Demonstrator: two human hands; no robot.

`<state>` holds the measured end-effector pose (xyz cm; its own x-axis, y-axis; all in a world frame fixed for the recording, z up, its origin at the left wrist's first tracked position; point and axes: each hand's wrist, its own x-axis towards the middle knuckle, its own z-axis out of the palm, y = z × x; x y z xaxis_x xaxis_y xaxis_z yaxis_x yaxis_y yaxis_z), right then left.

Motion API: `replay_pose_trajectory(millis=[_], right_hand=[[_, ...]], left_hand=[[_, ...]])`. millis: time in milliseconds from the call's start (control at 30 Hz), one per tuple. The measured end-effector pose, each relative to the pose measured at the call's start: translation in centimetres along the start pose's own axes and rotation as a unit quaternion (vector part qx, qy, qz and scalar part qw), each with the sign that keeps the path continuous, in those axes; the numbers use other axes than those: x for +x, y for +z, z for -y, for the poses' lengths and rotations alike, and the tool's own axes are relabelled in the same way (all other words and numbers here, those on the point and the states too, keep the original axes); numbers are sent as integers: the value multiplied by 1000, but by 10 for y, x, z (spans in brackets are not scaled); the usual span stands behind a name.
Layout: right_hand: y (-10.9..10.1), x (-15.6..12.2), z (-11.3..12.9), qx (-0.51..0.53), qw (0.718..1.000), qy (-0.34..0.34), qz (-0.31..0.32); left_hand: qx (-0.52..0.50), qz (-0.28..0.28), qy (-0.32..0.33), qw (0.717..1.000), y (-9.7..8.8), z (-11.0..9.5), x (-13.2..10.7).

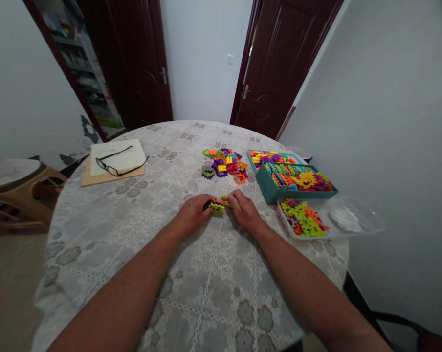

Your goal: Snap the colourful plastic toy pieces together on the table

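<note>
Both hands meet over the middle of the table. My left hand (194, 212) is closed on a small cluster of plastic gear pieces (216, 207), yellow-green in front with red and dark parts behind. A yellow gear piece (225, 200) is pinched between the fingers of my right hand (243, 209), right beside the cluster; whether the two are joined I cannot tell. Farther back lies a loose pile of gear pieces (226, 165) in purple, orange, yellow, green and red, with some white flat parts at its near edge.
On the right stand a green box (267, 188) of sorted pieces, a shallower tray (253, 160) behind it, and a clear tub (286, 226) of gears. A clear lid (373, 222) holds white pieces. Glasses (113, 169) rest on papers (140, 151) at the left. A patterned cloth (213, 278) covers the table.
</note>
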<state>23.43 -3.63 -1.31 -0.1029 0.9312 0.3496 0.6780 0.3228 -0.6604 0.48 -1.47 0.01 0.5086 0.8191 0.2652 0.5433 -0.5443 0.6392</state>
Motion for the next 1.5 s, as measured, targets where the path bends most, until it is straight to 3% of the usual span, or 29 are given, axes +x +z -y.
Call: replay_pose_trajectory(millis=[433,633,933,1100,1233,1367,1500], right_hand=[[5,-7,21,70,997,-17,13],[7,-6,20,72,997,-17,-25],[3,-11,23,80,997,-19,14],[9,-10,21,32,996,-83,29],[9,-9,23,1,996,-85,23],[-7,-6,29,-37,997,-69,9],[-50,-1,34,-68,995,-28,-70]], left_hand=[[2,6,-18,1000,0,-1,-2],[9,-9,-9,1000,3,1,0],[24,8,-14,1000,-1,1,0],[14,13,0,1000,5,4,0],[-7,10,7,1000,8,7,-1],[-30,18,1,999,5,8,1],[-34,21,-19,999,2,7,2]])
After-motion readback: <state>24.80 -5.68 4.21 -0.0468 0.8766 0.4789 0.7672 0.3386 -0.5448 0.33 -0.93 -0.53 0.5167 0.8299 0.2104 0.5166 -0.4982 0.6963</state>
